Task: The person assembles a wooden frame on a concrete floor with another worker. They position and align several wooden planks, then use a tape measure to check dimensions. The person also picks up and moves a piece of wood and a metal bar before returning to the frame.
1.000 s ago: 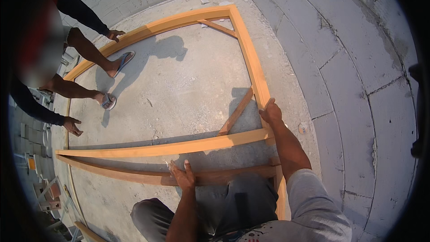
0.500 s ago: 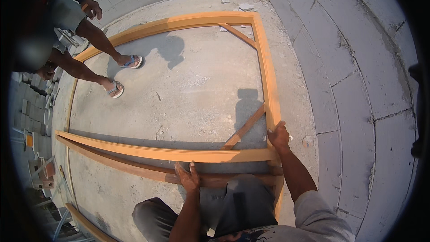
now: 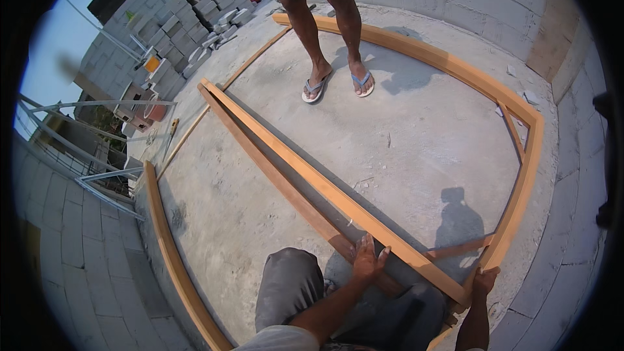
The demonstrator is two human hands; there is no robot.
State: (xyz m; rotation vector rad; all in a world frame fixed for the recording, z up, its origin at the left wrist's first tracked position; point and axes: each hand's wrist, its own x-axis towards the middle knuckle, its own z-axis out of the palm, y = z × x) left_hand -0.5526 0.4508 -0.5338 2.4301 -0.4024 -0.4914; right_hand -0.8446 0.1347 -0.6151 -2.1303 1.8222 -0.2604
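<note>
A large orange wooden frame (image 3: 524, 188) lies on the concrete floor. An orange crossbar (image 3: 312, 185) runs diagonally from the far left to the frame's right side rail. Beside and below it lies a brown wooden bar (image 3: 279, 182); the two meet at the far end. My left hand (image 3: 368, 262) rests at the crossbar's near edge, over the brown bar, fingers stretched out. With its fingers closed round the side rail by the crossbar's end is my right hand (image 3: 485, 281). A brown brace (image 3: 460, 247) slants between crossbar and side rail.
Another person (image 3: 325, 19) in sandals stands inside the frame's far part. An orange beam (image 3: 172, 266) lies at left. Block walls (image 3: 84, 253) rise on both sides, with stacked blocks (image 3: 188, 0), metal bars (image 3: 104, 103) and a bucket (image 3: 156, 109) at the far left.
My view has swung left, bringing the left wall and block stacks into sight. My hands stay by the same crossbar and side rail. The other person appears more upright and central.
</note>
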